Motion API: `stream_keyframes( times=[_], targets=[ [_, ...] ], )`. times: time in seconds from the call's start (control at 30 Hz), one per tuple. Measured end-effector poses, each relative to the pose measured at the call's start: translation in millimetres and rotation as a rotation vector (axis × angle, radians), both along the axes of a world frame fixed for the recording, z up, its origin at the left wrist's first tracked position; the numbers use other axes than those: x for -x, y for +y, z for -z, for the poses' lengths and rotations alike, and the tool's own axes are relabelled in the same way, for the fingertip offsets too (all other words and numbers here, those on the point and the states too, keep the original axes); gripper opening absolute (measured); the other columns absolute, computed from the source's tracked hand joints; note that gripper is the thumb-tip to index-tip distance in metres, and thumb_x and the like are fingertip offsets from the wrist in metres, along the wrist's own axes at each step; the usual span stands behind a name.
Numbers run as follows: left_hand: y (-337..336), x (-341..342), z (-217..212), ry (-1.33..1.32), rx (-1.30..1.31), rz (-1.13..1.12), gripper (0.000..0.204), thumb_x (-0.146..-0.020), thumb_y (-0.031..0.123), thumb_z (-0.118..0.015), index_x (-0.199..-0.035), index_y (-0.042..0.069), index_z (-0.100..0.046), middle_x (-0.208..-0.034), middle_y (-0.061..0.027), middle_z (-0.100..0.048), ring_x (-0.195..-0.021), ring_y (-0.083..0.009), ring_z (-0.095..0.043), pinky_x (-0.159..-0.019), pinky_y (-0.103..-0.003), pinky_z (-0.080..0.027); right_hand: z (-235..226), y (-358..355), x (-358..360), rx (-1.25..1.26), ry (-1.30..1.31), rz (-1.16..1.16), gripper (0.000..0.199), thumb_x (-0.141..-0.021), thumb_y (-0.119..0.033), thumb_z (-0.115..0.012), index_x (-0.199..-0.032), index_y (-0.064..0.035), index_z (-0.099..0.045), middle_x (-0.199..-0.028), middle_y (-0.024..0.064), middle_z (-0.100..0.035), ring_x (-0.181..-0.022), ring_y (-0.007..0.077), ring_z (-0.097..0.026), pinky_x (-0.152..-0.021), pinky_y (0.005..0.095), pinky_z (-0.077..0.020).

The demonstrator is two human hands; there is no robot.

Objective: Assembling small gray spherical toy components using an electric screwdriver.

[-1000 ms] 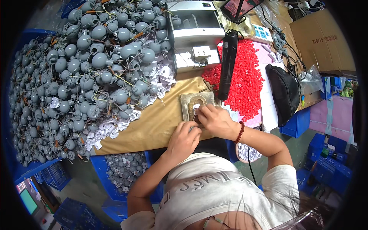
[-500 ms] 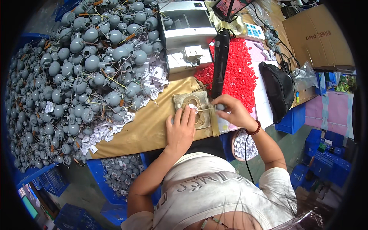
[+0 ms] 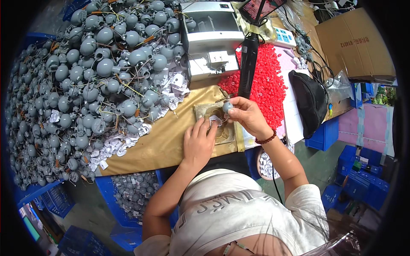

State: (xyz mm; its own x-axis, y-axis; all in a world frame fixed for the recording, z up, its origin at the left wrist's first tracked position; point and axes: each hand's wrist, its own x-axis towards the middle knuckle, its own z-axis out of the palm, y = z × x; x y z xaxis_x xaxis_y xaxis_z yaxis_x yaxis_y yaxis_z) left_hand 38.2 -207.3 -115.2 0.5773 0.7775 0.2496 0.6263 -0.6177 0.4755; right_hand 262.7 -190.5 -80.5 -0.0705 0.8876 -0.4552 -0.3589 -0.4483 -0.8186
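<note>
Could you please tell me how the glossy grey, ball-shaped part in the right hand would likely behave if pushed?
The glossy grey, ball-shaped part would probably roll, given its rounded body. Its sheen hints at slipperiness. It may be light, as the right hand seems to hold it in a pinch.

Left hand [image 3: 199, 143] open-fingered, right hand [image 3: 247, 115] pinching

Near the frame's centre, the left is palm down, fingers pointing upward, thumb apart. Just right of it, thumb and fingers pinch inward. Left forearm [image 3: 174, 185] and right forearm [image 3: 284, 158] converge from below.
</note>
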Motion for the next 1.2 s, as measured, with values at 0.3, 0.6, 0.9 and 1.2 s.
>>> stream_keyframes(
  times=[0.3,0.6,0.9,1.2],
  targets=[
    [7,7,7,-0.081,0.005,0.046,0.034,-0.083,0.011,-0.071,-0.117,0.007,-0.068,-0.123,-0.0109,-0.065,-0.125,-0.0297,-0.058,-0.094,-0.043,-0.048,11,2,24,-0.503,-1.109,-0.208,0.036,-0.078,-0.028,-0.088,-0.089,-0.0003,-0.069,-0.078,0.0095,-0.067,-0.065,0.0215,-0.066,-0.058,0.0337,-0.0518],
    [15,-1,3,-0.114,0.028,-0.002,0.023,-0.081,0.007,-0.073,-0.103,0.008,-0.067,-0.107,-0.0096,-0.064,-0.111,-0.0296,-0.063,-0.088,-0.041,-0.051,36,-15,34,-0.679,-1.335,-0.107,0.040,-0.079,-0.030,-0.086,-0.100,-0.0060,-0.062,-0.077,0.0100,-0.061,-0.066,0.0291,-0.063,-0.057,0.0399,-0.0507],
    [25,-14,-12,-0.127,0.070,-0.082,0.046,-0.079,0.015,-0.074,-0.124,0.010,-0.061,-0.114,-0.0063,-0.064,-0.107,-0.0268,-0.060,-0.085,-0.042,-0.050,28,-14,36,-0.495,-1.249,-0.136,0.057,-0.081,-0.027,-0.085,-0.127,-0.0063,-0.059,-0.084,0.0099,-0.061,-0.071,0.0276,-0.063,-0.061,0.0383,-0.0510],
    [28,-19,-2,-0.074,0.024,-0.056,0.044,-0.078,0.014,-0.074,-0.121,0.011,-0.067,-0.110,-0.0033,-0.065,-0.103,-0.0247,-0.059,-0.084,-0.040,-0.050,10,43,-12,-0.647,-1.480,0.413,0.054,-0.088,-0.012,-0.076,-0.134,0.0040,-0.053,-0.122,0.0213,-0.059,-0.107,0.0347,-0.058,-0.089,0.0425,-0.0480]
  ],
)
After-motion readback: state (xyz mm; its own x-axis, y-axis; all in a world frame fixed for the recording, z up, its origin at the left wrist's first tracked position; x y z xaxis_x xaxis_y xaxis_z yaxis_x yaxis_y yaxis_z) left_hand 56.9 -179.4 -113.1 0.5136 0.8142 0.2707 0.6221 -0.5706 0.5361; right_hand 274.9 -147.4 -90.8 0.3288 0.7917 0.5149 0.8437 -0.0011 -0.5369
